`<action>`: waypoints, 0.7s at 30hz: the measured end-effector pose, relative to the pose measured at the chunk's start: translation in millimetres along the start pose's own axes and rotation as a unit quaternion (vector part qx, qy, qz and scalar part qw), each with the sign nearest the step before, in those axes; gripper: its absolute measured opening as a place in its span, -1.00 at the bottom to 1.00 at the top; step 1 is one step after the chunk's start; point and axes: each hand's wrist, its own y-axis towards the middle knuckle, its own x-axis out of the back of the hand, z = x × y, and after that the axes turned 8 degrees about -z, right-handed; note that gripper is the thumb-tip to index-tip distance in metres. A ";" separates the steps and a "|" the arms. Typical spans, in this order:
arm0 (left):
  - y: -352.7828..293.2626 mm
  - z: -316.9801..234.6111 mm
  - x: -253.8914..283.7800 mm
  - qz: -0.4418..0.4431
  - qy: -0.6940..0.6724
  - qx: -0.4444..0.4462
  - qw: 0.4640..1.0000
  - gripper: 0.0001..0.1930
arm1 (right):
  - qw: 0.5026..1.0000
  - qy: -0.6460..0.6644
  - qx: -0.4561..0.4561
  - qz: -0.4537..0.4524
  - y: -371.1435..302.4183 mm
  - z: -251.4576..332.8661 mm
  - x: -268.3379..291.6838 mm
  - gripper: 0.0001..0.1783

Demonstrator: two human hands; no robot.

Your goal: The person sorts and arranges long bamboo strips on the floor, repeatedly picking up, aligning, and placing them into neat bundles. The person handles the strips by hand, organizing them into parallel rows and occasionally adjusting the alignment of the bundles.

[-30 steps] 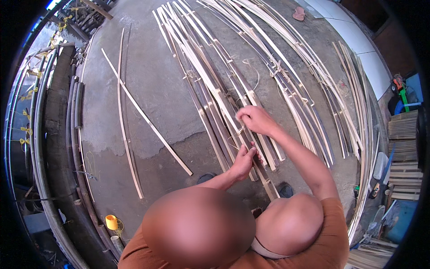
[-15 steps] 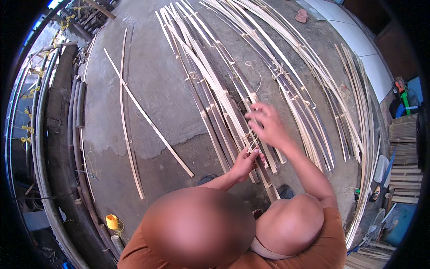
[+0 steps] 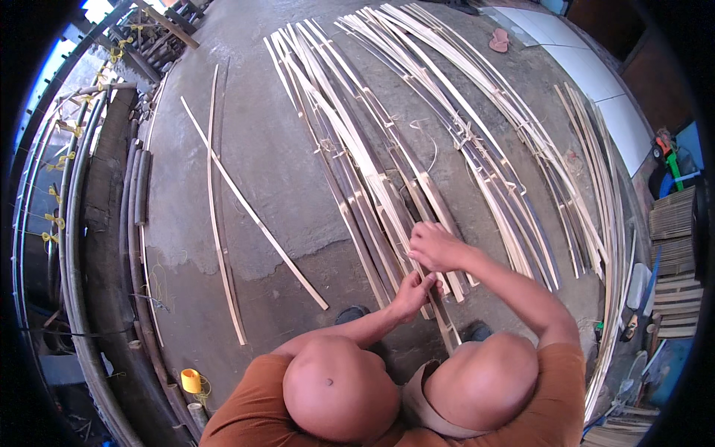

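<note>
A bundle of long split bamboo strips [image 3: 374,170] runs away from me between my feet, pale on some faces and dark on others. My left hand [image 3: 413,293] is closed at the near part of this bundle, its thumb and fingers pinched together at a thin pale tie. Just beyond it, my right hand [image 3: 437,246] lies over the strips with its fingers curled closed. What the right fingertips grip is hidden beneath them. Farther along, another thin tie [image 3: 328,145] wraps the same bundle.
More tied bamboo strips [image 3: 477,141] lie to the right. Two loose strips [image 3: 253,212] cross on the concrete at left. Dark poles [image 3: 134,194] line the left side. A yellow roll of twine [image 3: 191,381] sits at lower left, a pink slipper [image 3: 499,40] at the far right.
My right hand has come down from a spread, lifted pose to closed fingers over the bundle, beside my left. The thin tie loops that showed between the hands are now mostly covered.
</note>
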 end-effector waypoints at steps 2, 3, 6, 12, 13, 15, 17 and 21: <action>6.0 -9.4 6.3 -0.016 -0.035 -0.023 0.999 -0.85 | 0.992 0.105 -0.071 0.012 -7.3 -10.0 3.8 -0.65; 14.0 -15.3 8.4 -0.024 -0.054 -0.040 0.997 -0.85 | 0.965 0.222 -0.136 0.029 -6.7 -15.3 3.6 -0.66; 17.6 -21.8 9.2 -0.004 -0.089 -0.028 0.996 -0.86 | 0.845 0.470 -0.253 0.029 -19.7 -28.9 -24.3 -0.77; 10.4 -16.4 8.7 -0.031 -0.092 0.012 0.995 -0.80 | 0.819 0.467 -0.321 0.088 9.6 -13.2 11.4 -0.67; 10.6 -15.7 16.9 0.005 -0.070 -0.020 0.997 -0.81 | 0.807 0.482 -0.317 0.124 13.9 2.6 20.0 -0.65; 4.9 -24.3 5.8 0.031 -0.081 -0.036 0.996 -0.82 | 0.894 0.320 -0.244 0.195 9.6 -15.9 28.3 -0.63; 2.9 -28.6 -4.0 0.040 -0.076 -0.009 0.996 -0.84 | 0.954 0.129 -0.148 0.225 4.6 -46.8 25.1 -0.63; 4.2 -22.6 -1.8 0.045 -0.074 0.013 0.996 -0.84 | 0.966 0.238 -0.094 -0.023 28.5 -27.9 12.3 -0.58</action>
